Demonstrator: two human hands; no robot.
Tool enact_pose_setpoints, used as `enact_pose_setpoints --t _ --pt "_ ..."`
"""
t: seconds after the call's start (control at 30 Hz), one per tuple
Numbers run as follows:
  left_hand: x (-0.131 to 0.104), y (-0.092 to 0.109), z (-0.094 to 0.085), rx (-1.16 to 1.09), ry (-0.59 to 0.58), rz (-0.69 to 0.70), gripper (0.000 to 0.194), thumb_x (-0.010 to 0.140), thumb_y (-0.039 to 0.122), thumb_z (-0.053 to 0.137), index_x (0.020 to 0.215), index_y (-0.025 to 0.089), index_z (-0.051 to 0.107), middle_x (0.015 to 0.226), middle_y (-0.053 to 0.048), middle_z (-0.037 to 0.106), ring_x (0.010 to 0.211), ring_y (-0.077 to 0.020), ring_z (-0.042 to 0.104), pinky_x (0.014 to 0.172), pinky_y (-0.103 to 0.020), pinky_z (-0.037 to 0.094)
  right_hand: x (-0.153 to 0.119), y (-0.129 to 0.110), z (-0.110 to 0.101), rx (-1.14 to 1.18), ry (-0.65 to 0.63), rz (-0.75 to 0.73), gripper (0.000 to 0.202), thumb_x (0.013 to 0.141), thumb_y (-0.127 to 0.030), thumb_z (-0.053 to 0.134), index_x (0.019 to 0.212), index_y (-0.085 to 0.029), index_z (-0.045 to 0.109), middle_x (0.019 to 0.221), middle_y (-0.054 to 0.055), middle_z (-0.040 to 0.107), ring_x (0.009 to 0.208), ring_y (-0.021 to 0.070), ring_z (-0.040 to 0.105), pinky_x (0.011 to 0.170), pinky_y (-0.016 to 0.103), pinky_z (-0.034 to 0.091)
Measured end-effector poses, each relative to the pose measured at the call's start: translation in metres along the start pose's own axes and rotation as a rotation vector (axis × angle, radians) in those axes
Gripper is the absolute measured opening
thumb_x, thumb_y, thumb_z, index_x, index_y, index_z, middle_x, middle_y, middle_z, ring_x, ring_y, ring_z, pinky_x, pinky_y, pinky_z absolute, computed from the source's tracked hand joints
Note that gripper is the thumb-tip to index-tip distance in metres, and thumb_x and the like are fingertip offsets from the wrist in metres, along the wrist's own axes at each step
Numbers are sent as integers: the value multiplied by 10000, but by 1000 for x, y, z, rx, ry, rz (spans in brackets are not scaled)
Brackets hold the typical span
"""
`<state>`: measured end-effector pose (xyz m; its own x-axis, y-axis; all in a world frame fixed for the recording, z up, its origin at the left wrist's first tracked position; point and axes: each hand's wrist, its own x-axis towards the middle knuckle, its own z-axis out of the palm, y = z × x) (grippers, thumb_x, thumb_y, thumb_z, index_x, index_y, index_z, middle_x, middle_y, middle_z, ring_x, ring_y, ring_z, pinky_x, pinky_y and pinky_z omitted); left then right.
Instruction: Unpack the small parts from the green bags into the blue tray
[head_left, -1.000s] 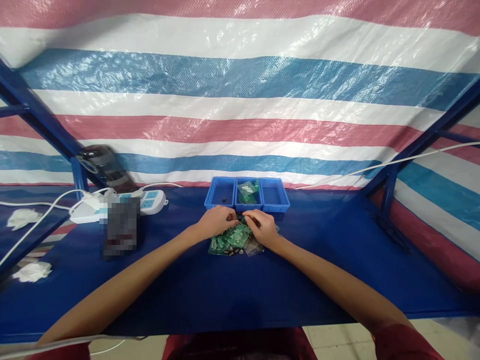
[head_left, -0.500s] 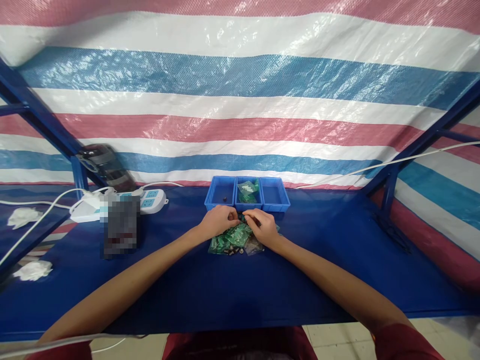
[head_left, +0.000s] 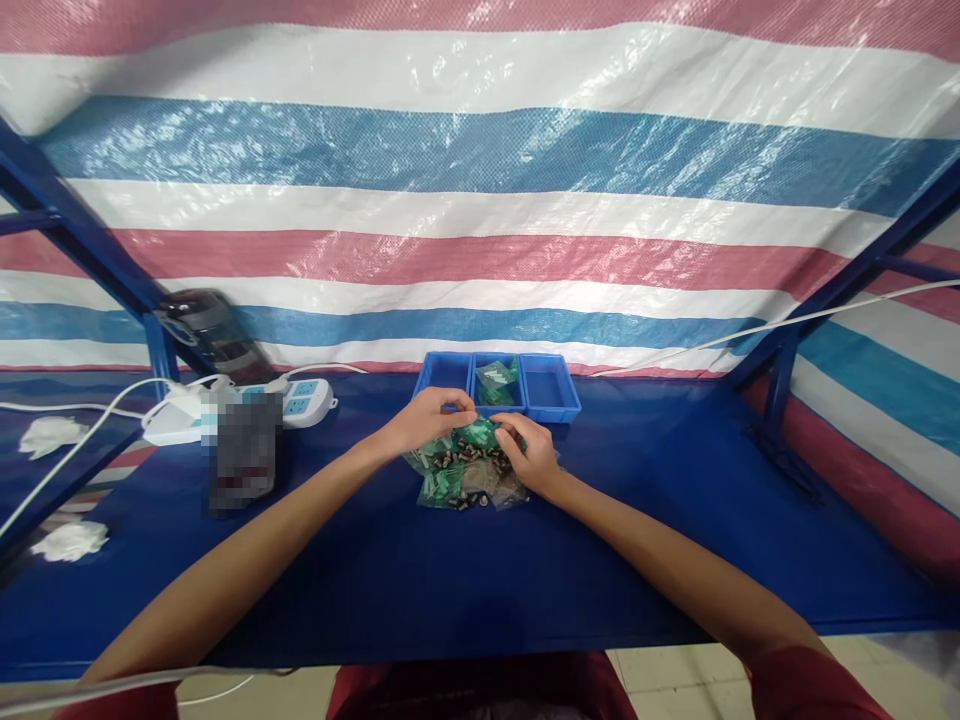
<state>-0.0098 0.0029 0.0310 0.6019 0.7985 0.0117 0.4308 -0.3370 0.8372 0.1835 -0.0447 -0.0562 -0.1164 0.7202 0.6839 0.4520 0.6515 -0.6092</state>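
Observation:
A small green plastic bag is stretched between my hands, just in front of the blue bins. My left hand pinches it from the left, thumb and fingers closed. From the right, my right hand grips its other side with fingertips pressed together. Under and in front of them lies a heap of small metal fittings, green bags and a clear bag. What the raised bag contains is too small to make out.
Behind my hands stand three joined blue bins: the left bin, partly hidden, the middle bin with green packets, and the right bin. Leftward are a power strip, a blurred dark object, a bottle and crumpled tissues.
The green bag has come up from the heap between my hands, uncovering more metal fittings. My left hand has risen and now covers part of the left bin; my right hand has shifted slightly.

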Motion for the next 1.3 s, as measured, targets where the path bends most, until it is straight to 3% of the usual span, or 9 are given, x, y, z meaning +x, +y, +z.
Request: enact_pose_setpoints --t 0.3,0.43,0.57,0.73,1.03,1.3 --pt "-1 4 8 -195 112 30 292 818 458 601 821 167 586 526 50 390 421 -54 301 420 -203 252 1 -2 0 -61 9 0 265 944 -339 428 745 -192 521 606 -10 458 540 129 451 543 259 378" --pt "-4 -8 20 -95 204 90 309 828 473 588 821 164 586 608 35 450 461 -56 319 446 -204 262 2 -1 0 -62 55 27 314 942 -341 427 660 -203 434 575 -26 392 523 127 407 531 256 341" --pt "-8 -28 38 45 293 181 340 880 481 506 812 155 579 721 -2 514 552 -88 411 519 -215 344 2 0 0 -38 69 54 281 948 -335 408 714 -197 480 610 -16 440 547 131 431 552 254 351" --pt "-13 -42 51 158 328 249 377 924 464 433 735 158 546 679 -12 491 612 -124 454 592 -237 377 3 0 0 -28 73 70 255 948 -327 410 766 -186 521 651 -8 492 589 132 475 590 249 380" --pt "-14 -53 53 221 548 424 250 928 334 488 764 160 563 694 -13 528 630 -121 478 615 -244 382 2 -2 1 -50 -10 -7 313 925 -341 459 652 -201 400 596 -28 387 525 114 406 534 252 340" --pt "-15 -57 55 284 565 467 222 932 291 482 758 162 537 689 -8 505 646 -121 477 628 -246 384 3 -3 -1 -63 -23 -32 298 947 -316 442 674 -199 408 619 -19 391 563 123 411 568 261 347"
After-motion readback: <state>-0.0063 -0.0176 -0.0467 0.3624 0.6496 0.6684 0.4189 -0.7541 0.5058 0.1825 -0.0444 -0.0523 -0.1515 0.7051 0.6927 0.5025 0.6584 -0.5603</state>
